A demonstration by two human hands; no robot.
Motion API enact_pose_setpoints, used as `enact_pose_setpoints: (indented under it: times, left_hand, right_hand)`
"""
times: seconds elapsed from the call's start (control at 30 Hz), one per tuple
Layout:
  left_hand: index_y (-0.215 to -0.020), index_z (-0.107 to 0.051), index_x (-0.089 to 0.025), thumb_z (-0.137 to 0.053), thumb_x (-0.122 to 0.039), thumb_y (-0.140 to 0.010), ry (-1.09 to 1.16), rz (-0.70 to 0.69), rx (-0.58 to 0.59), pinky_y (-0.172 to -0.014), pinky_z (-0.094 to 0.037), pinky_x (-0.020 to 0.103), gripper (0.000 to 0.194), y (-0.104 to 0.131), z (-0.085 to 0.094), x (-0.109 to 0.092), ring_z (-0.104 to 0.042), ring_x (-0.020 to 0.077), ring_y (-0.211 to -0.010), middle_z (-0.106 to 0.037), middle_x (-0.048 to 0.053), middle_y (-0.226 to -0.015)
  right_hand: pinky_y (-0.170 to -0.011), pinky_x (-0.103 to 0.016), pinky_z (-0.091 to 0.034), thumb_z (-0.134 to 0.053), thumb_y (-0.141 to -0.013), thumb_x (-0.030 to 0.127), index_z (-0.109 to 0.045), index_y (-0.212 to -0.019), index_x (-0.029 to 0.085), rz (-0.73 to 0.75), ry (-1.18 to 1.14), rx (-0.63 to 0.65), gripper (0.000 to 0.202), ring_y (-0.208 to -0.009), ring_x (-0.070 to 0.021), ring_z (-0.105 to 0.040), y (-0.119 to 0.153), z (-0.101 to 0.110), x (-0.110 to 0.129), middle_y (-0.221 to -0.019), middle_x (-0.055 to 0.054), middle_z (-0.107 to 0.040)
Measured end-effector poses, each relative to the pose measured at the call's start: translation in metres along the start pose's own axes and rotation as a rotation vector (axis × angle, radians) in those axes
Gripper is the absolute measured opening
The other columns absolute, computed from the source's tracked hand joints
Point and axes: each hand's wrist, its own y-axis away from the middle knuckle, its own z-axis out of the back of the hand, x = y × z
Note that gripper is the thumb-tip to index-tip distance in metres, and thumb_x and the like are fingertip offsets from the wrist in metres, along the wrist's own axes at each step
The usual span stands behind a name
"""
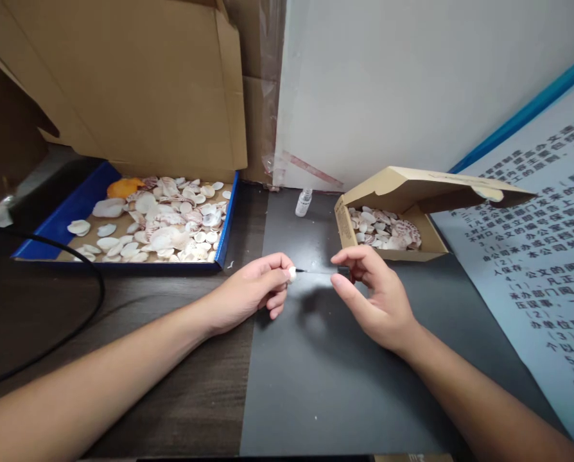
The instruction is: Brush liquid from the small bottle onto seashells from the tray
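Between thumb and fingertips, my left hand (255, 285) pinches a small white seashell (292, 274) above the dark grey mat. A brush applicator with a black cap (343, 271) is in my right hand (376, 295), its cap between the thumb and fingers, partly hidden by them. The thin stem points left, and its dark tip meets or nearly meets the shell's edge. Beyond the hands stands a small clear bottle (303, 203) with a printed label and no cap on its neck.
At left, a blue-sided cardboard box (226, 224) holds many shells. A smaller brown box (345, 224) with a raised lid holds more shells at right. A black cable (101, 289) curves along the left, a printed sheet (532, 256) lies at right, and a white panel (388, 83) rises behind.
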Motion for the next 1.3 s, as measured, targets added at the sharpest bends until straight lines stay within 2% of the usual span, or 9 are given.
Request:
enact_pose_setpoints:
  times: [0.13, 0.33, 0.57, 0.7, 0.87, 1.1, 1.3]
  left_hand:
    - [-0.086, -0.049, -0.019, -0.054, -0.027, -0.091, 0.014, 0.001, 0.000, -0.050, -0.040, 0.019, 0.011, 0.000, -0.001, 0.001, -0.038, 0.0071, -0.048, -0.039, -0.009, -0.054]
    - [-0.084, -0.050, -0.019, -0.054, -0.024, -0.090, 0.027, 0.005, -0.013, -0.048, -0.040, 0.018, 0.009, 0.001, -0.002, 0.002, -0.037, 0.0067, -0.046, -0.037, -0.009, -0.053]
    - [-0.082, -0.052, -0.017, -0.055, -0.019, -0.086, 0.130, 0.003, -0.056, -0.046, -0.044, 0.020, 0.005, 0.000, -0.006, -0.004, -0.037, 0.0067, -0.047, -0.035, -0.008, -0.056]
    - [-0.082, -0.052, -0.016, -0.054, -0.017, -0.086, 0.159, 0.012, -0.053, -0.046, -0.044, 0.020, 0.005, 0.002, -0.006, -0.005, -0.037, 0.0065, -0.046, -0.035, -0.008, -0.057]
    - [-0.082, -0.052, -0.016, -0.054, -0.018, -0.088, 0.176, 0.023, -0.054, -0.047, -0.045, 0.020, 0.007, 0.003, -0.004, -0.003, -0.039, 0.0068, -0.048, -0.037, -0.007, -0.058]
    - [-0.084, -0.053, -0.016, -0.057, -0.023, -0.089, 0.172, 0.035, -0.021, -0.048, -0.045, 0.020, 0.009, 0.000, -0.001, -0.003, -0.040, 0.0070, -0.049, -0.036, -0.007, -0.058]
    - [-0.084, -0.053, -0.017, -0.061, -0.028, -0.090, 0.197, 0.062, 0.002, -0.048, -0.045, 0.019, 0.015, -0.001, 0.002, -0.002, -0.039, 0.0064, -0.048, -0.037, -0.008, -0.059]
  right_hand:
    - [-0.058, -0.024, -0.043, -0.057, -0.094, 0.024, -0.056, -0.104, 0.022, -0.001, -0.010, 0.072, 0.011, -0.059, -0.0116, -0.049, -0.001, 0.000, -0.003, -0.068, 0.005, -0.051]
    - [-0.054, -0.024, -0.037, -0.048, -0.099, 0.029, -0.057, -0.101, 0.022, -0.107, -0.100, 0.068, 0.012, -0.056, -0.0108, -0.044, -0.005, 0.000, -0.012, -0.066, 0.006, -0.047]
    - [-0.057, -0.023, -0.041, -0.060, -0.093, 0.027, -0.057, -0.098, 0.022, -0.020, -0.009, 0.081, 0.008, -0.060, -0.0110, -0.048, -0.002, -0.001, -0.008, -0.072, 0.004, -0.051]
    - [-0.057, -0.023, -0.042, -0.057, -0.094, 0.027, -0.056, -0.096, 0.022, -0.012, 0.015, 0.061, 0.006, -0.061, -0.0115, -0.049, -0.003, 0.000, -0.007, -0.074, 0.003, -0.053]
    - [-0.059, -0.023, -0.044, -0.055, -0.095, 0.026, -0.056, -0.100, 0.023, 0.017, -0.006, 0.095, 0.006, -0.063, -0.0117, -0.050, -0.002, -0.001, -0.006, -0.076, 0.003, -0.054]
    - [-0.055, -0.022, -0.043, -0.060, -0.092, 0.023, -0.056, -0.097, 0.023, 0.015, 0.003, 0.094, 0.007, -0.060, -0.0108, -0.049, -0.001, -0.004, -0.009, -0.079, 0.002, -0.054]
    - [-0.059, -0.023, -0.044, -0.053, -0.096, 0.026, -0.058, -0.100, 0.023, -0.029, -0.027, 0.084, 0.007, -0.063, -0.0126, -0.053, -0.004, -0.001, -0.012, -0.077, 0.002, -0.058]
